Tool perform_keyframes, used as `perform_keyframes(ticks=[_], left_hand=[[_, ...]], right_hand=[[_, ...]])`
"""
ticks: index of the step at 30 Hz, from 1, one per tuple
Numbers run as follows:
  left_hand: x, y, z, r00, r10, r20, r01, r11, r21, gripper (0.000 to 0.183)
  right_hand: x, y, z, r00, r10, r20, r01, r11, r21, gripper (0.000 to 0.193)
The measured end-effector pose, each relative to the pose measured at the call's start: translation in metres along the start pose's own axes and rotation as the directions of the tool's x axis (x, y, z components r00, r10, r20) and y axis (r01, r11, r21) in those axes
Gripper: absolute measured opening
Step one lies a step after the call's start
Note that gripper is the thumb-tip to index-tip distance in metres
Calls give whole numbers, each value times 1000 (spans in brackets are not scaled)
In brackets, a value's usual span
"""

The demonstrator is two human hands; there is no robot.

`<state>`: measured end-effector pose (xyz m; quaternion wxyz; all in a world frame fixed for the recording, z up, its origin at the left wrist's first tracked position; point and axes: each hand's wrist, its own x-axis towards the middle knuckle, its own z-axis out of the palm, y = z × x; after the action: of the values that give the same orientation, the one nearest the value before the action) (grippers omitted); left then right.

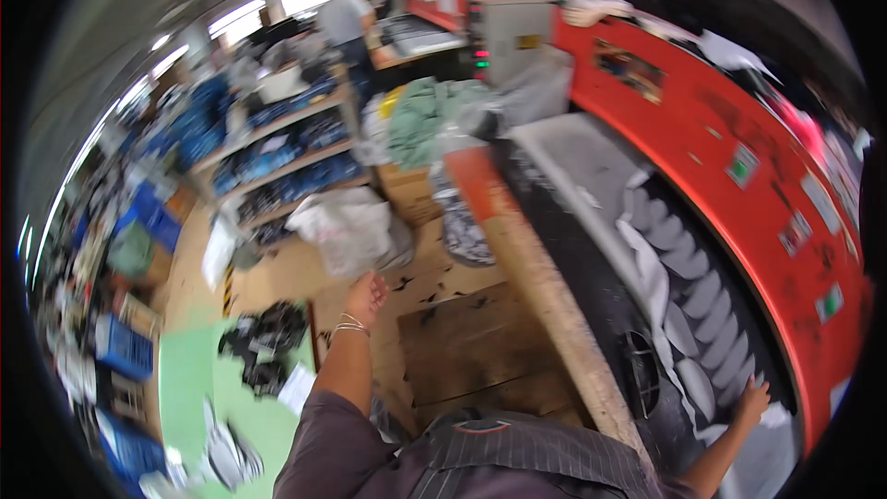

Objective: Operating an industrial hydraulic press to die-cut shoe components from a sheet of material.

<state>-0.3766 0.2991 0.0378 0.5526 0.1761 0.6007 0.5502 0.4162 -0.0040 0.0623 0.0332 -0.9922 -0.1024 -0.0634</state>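
Right hand [755, 400] by grey pieces [695, 386]; illegible labels [742, 166]

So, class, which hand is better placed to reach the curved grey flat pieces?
Probably the right hand: it's close beside the curved grey flat pieces; the left hand is farther away.

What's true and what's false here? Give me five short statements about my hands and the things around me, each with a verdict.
1. The right hand is by the grey rounded pieces. True.
2. The left hand is beside those pieces too. False: it is apart from them, out to the left.
3. The green table bears dark pieces. True.
4. Nobody else is in view. False: another person stands in the background.
5. The machine's long side panel is red. True.
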Motion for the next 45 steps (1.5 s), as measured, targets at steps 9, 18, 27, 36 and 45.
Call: perform_keyframes(ticks=[9,18,27,36,45], left_hand=[[36,12,329,830,150,537,-407,821,400,24],[89,-113,568,706,-211,676,-312,764,565,31],[82,-154,659,514,45,857,-835,-200,512,48],[102,-143,623,249,-39,968,-893,-396,214,42],[98,-115,523,116,-63,991,-918,-387,83,41]], right_hand=[[38,72,32,965,219,142,-214,976,-50,71],[41,42,44,914,384,130,-388,921,10,41],[7,-9,20,872,475,120,-477,879,-15,47],[-38,14,-5,880,397,261,-332,907,-260,56],[-129,50,-17,873,427,235,-347,883,-315,64]])
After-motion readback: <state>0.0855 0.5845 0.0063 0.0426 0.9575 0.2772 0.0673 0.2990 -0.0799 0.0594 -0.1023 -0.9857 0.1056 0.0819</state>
